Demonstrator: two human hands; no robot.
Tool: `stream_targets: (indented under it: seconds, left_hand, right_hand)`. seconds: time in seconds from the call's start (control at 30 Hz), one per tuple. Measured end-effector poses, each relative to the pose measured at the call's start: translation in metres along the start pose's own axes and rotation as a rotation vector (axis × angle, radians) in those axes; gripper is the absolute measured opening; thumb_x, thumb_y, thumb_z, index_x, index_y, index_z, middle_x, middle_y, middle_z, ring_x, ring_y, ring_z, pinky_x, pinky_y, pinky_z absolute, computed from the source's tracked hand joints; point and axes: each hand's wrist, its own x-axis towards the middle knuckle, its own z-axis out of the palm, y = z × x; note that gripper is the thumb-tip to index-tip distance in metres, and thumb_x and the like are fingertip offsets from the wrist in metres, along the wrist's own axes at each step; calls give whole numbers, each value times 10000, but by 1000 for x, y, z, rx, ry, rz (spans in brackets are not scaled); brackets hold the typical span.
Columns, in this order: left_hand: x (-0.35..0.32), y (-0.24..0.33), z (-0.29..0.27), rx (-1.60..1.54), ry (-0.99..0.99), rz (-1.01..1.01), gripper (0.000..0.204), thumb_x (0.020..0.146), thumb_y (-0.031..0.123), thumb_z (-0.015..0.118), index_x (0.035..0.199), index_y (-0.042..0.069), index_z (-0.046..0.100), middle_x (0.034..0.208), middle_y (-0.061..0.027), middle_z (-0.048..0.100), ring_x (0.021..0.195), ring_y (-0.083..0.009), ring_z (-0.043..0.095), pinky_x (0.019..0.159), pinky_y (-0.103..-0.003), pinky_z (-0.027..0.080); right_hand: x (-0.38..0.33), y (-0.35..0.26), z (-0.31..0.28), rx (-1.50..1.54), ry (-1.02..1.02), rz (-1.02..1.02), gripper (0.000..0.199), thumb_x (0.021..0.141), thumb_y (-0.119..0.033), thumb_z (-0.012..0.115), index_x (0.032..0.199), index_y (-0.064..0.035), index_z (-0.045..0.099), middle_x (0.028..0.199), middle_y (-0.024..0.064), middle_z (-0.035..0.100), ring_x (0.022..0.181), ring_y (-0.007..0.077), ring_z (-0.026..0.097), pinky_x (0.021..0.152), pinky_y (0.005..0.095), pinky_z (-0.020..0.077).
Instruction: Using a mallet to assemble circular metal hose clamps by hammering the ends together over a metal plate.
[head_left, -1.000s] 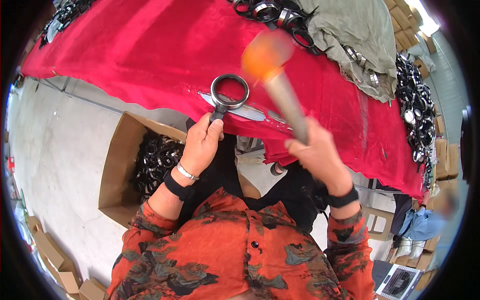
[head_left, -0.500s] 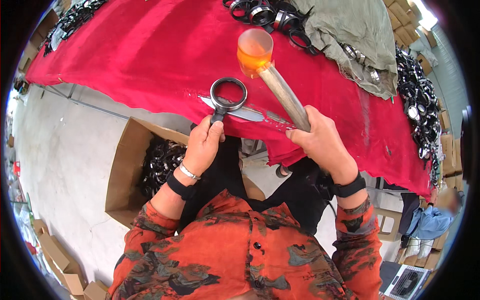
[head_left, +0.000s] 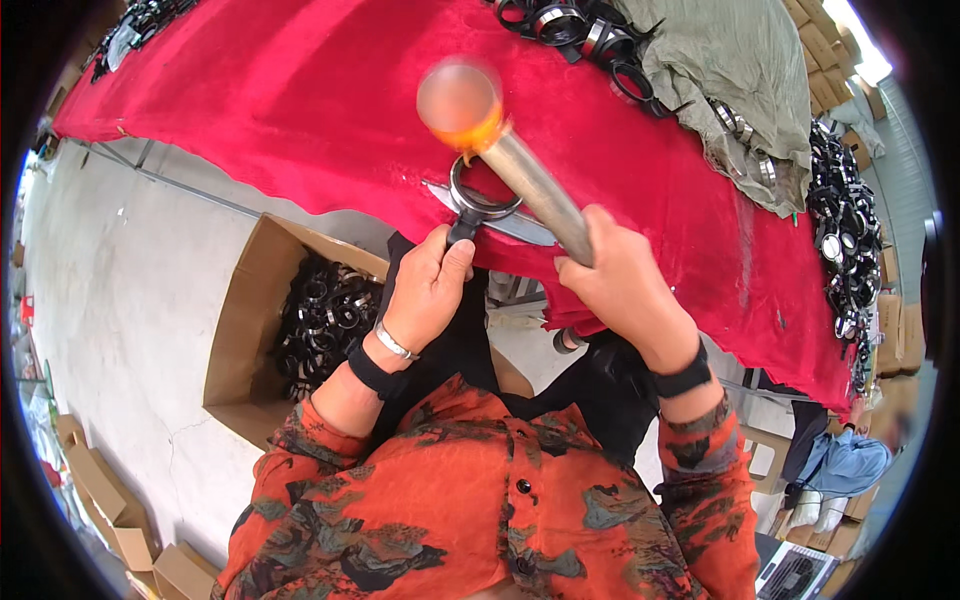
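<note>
My left hand (head_left: pixel 425 288) is closed on the short black stem of a ring-shaped part (head_left: pixel 488 212) with a silvery band. The ring is held over the red-cloth table's near edge, above a flat grey metal strip (head_left: pixel 525 229). In my right hand (head_left: pixel 628 288) is a mallet (head_left: pixel 540 190), gripped by the lower end of its wooden handle. Its orange, translucent head is blurred and appears just beyond the ring, overlapping its far rim in view. Whether the mallet touches the ring I cannot tell.
An open cardboard box (head_left: pixel 235 330) full of similar black ring parts stands at my left, below the table. More ring parts (head_left: pixel 600 40) lie on the red cloth (head_left: pixel 300 110) beside a grey-green sheet (head_left: pixel 730 90). At the far right, a person (head_left: pixel 850 462) in blue is partly visible.
The mallet head has shifted left and now overlaps the ring's far edge in view. Both hands keep their holds. The view has shifted a little, and the ring looks more tilted.
</note>
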Motion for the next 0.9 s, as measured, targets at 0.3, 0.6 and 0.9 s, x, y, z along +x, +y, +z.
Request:
stream_targets:
  seconds: [0.3,0.6,0.9]
  left_hand:
    - [-3,-5,-5,29,-37,5,326,984,339,451,841,53,514,691,-2,553,533,-66,479,491,-213,395]
    - [-2,-5,-7,-24,-48,-10,303,983,310,451,847,49,523,692,-8,555,533,-66,473,492,-211,393]
    - [5,4,-9,-130,-110,-166,245,962,266,449,875,50,527,734,-31,566,625,-88,531,522,-219,417]
  right_hand:
    - [-20,-32,-19,-5,-90,-6,263,771,-112,631,920,27,466,733,281,569,734,466,585,615,486,464]
    - [-59,-11,-12,137,123,98,291,760,-139,676,917,5,478,696,227,559,674,391,611,588,401,472]
    - [-97,17,-3,735,2,491,357,754,-119,681,1032,42,524,677,59,545,545,118,538,503,300,447]
